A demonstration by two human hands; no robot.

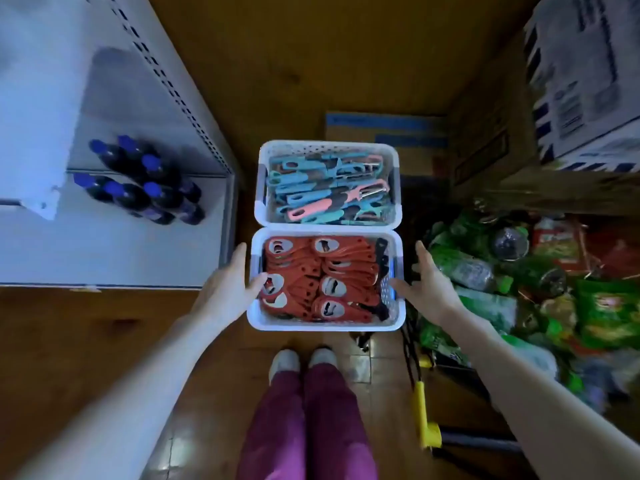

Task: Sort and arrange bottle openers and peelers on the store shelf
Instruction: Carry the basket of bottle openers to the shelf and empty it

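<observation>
While we stand over the two white baskets on the wooden floor [311, 64], our left hand [227, 285] lies against the left wall of the near basket [325, 326]. Its fingers run straight along the outside and the thumb crosses the rim, its tip over the contents. That grip is slack and spread, closed round nothing.

Our right hand [427, 285] sits just beside the basket's right wall, fingers straight and fanned, thumb pointing at the rim. We cannot tell whether the thumb touches the plastic. This grip too is wide and holds nothing.

The red bottle openers [304, 271] fill the near basket in overlapping rows, their oval heads towards the left. A few black pieces [382, 251] lie along the basket's right side.

The far basket [329, 144] stands end to end with the near one, their rims touching. It holds the peelers [311, 188], mostly teal with a couple of pink ones, piled lengthwise.

To our left the white shelf [104, 251] carries a cluster of dark bottles [138, 181] with blue caps, well apart from the baskets. To our right lies a heap of green packets [606, 313], with cardboard boxes [581, 81] above it and another box behind the far basket. A yellow handle [424, 410] shows near our right forearm. Our pale shoes [301, 358] stand just short of the near basket.
</observation>
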